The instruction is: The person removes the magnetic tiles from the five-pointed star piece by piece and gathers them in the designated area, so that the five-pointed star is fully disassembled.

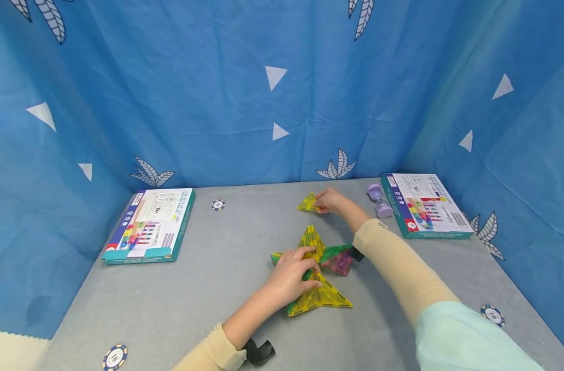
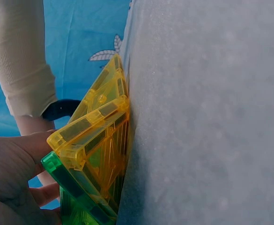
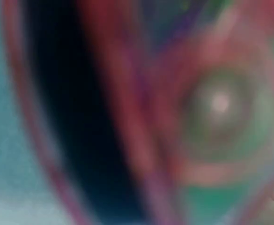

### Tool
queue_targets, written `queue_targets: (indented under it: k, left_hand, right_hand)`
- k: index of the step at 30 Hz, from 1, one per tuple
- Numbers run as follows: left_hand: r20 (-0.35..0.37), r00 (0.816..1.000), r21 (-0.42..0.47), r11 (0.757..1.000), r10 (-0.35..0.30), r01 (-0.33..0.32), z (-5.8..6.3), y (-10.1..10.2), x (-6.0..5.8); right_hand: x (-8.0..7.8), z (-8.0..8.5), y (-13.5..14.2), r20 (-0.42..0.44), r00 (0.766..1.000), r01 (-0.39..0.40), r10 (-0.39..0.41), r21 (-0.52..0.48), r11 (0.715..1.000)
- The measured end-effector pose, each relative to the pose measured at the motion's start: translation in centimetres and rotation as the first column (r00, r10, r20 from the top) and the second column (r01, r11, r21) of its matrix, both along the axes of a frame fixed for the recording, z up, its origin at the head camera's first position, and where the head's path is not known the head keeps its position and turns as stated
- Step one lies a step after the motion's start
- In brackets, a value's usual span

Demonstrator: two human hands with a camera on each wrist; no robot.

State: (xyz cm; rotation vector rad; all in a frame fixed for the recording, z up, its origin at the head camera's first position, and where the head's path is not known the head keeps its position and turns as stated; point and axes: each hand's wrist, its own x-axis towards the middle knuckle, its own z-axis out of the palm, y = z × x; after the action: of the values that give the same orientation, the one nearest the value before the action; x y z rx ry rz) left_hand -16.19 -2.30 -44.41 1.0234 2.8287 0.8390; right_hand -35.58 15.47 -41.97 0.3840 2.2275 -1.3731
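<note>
1. Head: left hand [image 1: 291, 275] lies over the model [image 1: 326, 296], mid-table – fingers spread and bent onto its upper faces, holding it.
2. Head: right hand [image 1: 330, 201] is past the model, toward the curtain [image 1: 194, 103]. Fingertips pinch the right corner of a small yellow tile [image 1: 307, 203], apart from the model. Can't tell if the tile touches the table [image 1: 217, 288].
3. Head only: full outline of the model – yellow points far and near, green among them, pink piece [image 1: 338, 263] on the right side.
4. Left wrist adds edge detail: thick yellow frames meeting at an angle, green frame [image 2: 78, 187] against the yellow, finger touching the yellow corner. Also catches the right sleeve [image 2: 22, 61] with a black strap [image 2: 62, 109] at its cuff.
5. Right wrist: blurred red-pink translucent surface plus a dark band, right at the lens. Can't read the finger state there; the pinch shows in head only.
6. Head only, surroundings: left box [image 1: 152, 226], right box [image 1: 426, 206], purple hourglass [image 1: 379, 201] just beside the right box. Chips at far left-centre [image 1: 218, 205], near left [image 1: 115, 356] and near right [image 1: 493, 315].
</note>
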Motion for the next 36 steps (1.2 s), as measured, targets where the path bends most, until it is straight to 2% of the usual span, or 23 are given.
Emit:
queue_targets:
  k: [6, 11, 13, 15, 17, 20, 22, 25, 28, 31, 33, 36]
  left_hand:
    - [0.001, 1.000, 0.003, 1.000, 0.001, -0.001, -0.1, 0.0, 0.1]
    - [0.006, 1.000, 0.012, 1.000, -0.001, 0.001, -0.1, 0.1, 0.3]
    - [0.008, 1.000, 0.014, 1.000, -0.002, 0.002, -0.2, 0.1, 0.3]
    - [0.008, 1.000, 0.012, 1.000, -0.002, 0.002, -0.2, 0.1, 0.2]
    - [0.003, 1.000, 0.010, 1.000, 0.000, 0.000, -0.2, 0.0, 0.2]
    - [-0.004, 1.000, 0.005, 1.000, 0.005, -0.005, -0.1, 0.0, 0.1]
    - [-0.007, 1.000, 0.000, 1.000, 0.005, -0.005, -0.1, 0.0, 0.1]
    - [0.001, 1.000, -0.003, 1.000, 0.006, -0.006, -0.1, 0.1, 0.0]
    - [0.010, 1.000, 0.002, 1.000, 0.005, -0.005, 0.0, 0.1, -0.1]
    - [0.013, 1.000, 0.008, 1.000, 0.006, -0.006, 0.2, 0.0, -0.2]
    - [0.013, 1.000, 0.007, 1.000, 0.006, -0.006, 0.2, 0.0, -0.2]
    - [0.017, 1.000, 0.006, 1.000, 0.007, -0.007, 0.2, 0.0, -0.2]
  right_hand:
    - [0.2, -0.1, 0.6, -0.006, 1.000, 0.029, -0.029, 0.009, 1.000]
    - [1.2, 0.2, 1.7, -0.012, 1.000, 0.002, -0.002, 0.017, 1.000]
    - [1.8, 0.5, 2.3, -0.035, 0.998, -0.047, 0.050, 0.064, 0.997]
    - [2.5, 1.0, 2.9, -0.081, 0.987, -0.127, 0.140, 0.142, 0.982]
    - [3.4, 1.4, 3.5, -0.155, 0.957, -0.206, 0.244, 0.226, 0.952]
    - [5.5, 2.2, 4.4, -0.284, 0.885, -0.280, 0.368, 0.308, 0.909]
    - [7.4, 2.8, 5.0, -0.356, 0.844, -0.295, 0.402, 0.318, 0.901]
    - [10.7, 3.2, 5.8, -0.420, 0.801, -0.328, 0.426, 0.287, 0.900]
    - [14.3, 3.3, 6.2, -0.428, 0.783, -0.396, 0.451, 0.215, 0.893]
    - [17.5, 2.6, 5.9, -0.406, 0.768, -0.473, 0.495, 0.162, 0.866]
    - [19.2, 1.7, 5.5, -0.390, 0.743, -0.519, 0.545, 0.179, 0.836]
    - [20.9, 0.3, 4.7, -0.350, 0.714, -0.566, 0.606, 0.221, 0.794]
